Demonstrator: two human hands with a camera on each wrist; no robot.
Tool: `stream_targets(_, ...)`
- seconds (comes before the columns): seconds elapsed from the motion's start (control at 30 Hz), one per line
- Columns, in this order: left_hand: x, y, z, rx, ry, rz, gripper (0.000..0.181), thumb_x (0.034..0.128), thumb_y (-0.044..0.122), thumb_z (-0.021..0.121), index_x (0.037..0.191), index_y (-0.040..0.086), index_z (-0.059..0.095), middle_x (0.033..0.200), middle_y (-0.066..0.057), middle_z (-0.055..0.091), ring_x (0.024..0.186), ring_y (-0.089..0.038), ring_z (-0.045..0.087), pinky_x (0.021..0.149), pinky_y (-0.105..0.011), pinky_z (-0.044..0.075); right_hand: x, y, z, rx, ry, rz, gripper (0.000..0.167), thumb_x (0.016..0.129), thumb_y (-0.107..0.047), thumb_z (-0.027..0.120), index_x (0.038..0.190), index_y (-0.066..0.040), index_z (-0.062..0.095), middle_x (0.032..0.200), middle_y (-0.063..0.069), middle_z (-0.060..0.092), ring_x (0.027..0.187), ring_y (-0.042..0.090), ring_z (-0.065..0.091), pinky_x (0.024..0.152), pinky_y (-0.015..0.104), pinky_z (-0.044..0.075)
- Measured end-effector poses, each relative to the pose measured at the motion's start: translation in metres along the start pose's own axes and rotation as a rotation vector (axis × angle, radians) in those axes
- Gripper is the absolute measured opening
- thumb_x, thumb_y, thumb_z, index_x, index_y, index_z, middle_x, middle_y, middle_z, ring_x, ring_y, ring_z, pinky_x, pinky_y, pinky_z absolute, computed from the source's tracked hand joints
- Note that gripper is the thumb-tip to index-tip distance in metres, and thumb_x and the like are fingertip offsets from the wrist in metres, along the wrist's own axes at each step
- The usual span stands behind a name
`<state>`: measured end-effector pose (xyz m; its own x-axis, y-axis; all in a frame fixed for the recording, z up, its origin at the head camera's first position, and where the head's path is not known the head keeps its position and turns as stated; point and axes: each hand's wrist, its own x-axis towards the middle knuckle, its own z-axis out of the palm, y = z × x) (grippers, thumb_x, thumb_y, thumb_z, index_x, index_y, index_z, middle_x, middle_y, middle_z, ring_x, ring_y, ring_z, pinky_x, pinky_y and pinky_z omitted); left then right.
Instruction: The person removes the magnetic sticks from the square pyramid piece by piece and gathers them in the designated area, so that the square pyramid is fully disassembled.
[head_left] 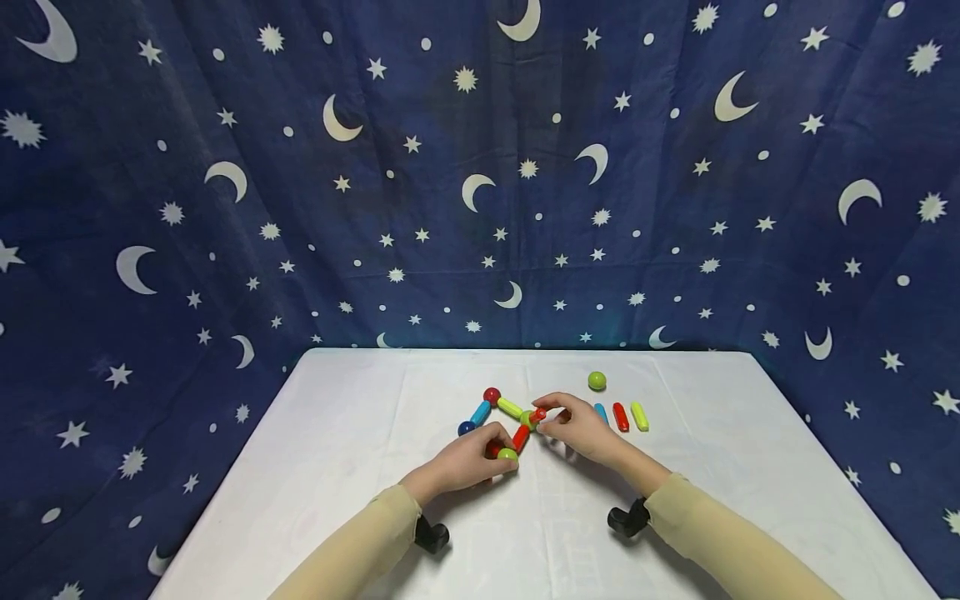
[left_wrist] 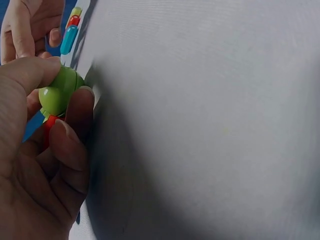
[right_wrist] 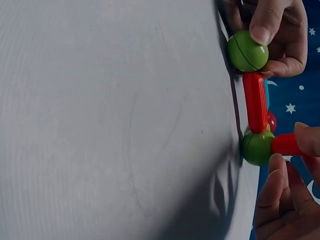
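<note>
My left hand (head_left: pixel 467 462) pinches a green ball (right_wrist: pixel 248 51) between thumb and fingers. From it a red rod (right_wrist: pixel 255 102) runs to a second green ball (right_wrist: pixel 258 147). My right hand (head_left: pixel 579 428) pinches another red rod (right_wrist: pixel 287 144), which stands up from that second ball and touches it. A yellow-green rod (head_left: pixel 510 407) links this ball to a dark red ball (head_left: pixel 492 396). A light blue rod (head_left: pixel 481 412) continues to a dark blue ball (head_left: pixel 467 427). More red shows beneath the left fingers, partly hidden.
A loose green ball (head_left: pixel 597 381) lies behind my right hand. Beside that hand lie a blue rod (head_left: pixel 601 412), a red rod (head_left: pixel 620 417) and a yellow-green rod (head_left: pixel 640 416). The white table (head_left: pixel 360 425) meets a dark blue curtain (head_left: pixel 435 225) with moons and stars.
</note>
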<state>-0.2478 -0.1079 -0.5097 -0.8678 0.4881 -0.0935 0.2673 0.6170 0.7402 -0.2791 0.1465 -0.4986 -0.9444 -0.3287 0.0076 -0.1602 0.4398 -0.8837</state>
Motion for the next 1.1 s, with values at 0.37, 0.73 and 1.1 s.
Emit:
stream_targets(0.37, -0.001, -0.002, -0.011, 0.022, -0.019, -0.024, 0.018, 0.0936, 0.033, 0.074, 0.104, 0.027, 0.061, 0.091, 0.005, 0.061, 0.072, -0.013, 0.060, 0.069, -0.031, 0.049, 0.000, -0.001, 0.005, 0.008, -0.006, 0.053, 0.028, 0.091, -0.028, 0.080, 0.116, -0.019, 0.072, 0.094, 0.004, 0.068, 0.078, 0.026, 0.063, 0.060, 0.035, 0.051)
stream_targets(0.73, -0.004, -0.011, -0.030, 0.071, 0.024, 0.007, 0.020, 0.0977, 0.017, 0.067, 0.117, 0.019, 0.063, 0.103, 0.004, 0.061, 0.068, -0.012, 0.063, 0.076, -0.033, 0.050, 0.000, 0.000, 0.007, 0.083, -0.012, 0.092, 0.030, 0.089, -0.030, 0.081, 0.115, -0.017, 0.072, 0.090, 0.009, 0.068, 0.072, 0.028, 0.061, 0.058, 0.035, 0.049)
stream_targets(1.1, 0.002, -0.004, -0.028, 0.112, 0.093, -0.030, 0.043, 0.0977, 0.014, 0.065, 0.140, 0.012, 0.058, 0.125, -0.005, 0.064, 0.072, -0.012, 0.066, 0.089, -0.039, 0.049, 0.000, 0.002, 0.017, 0.223, -0.013, 0.172, 0.032, 0.091, -0.029, 0.079, 0.115, -0.009, 0.071, 0.093, 0.011, 0.071, 0.073, 0.024, 0.061, 0.061, 0.032, 0.051)
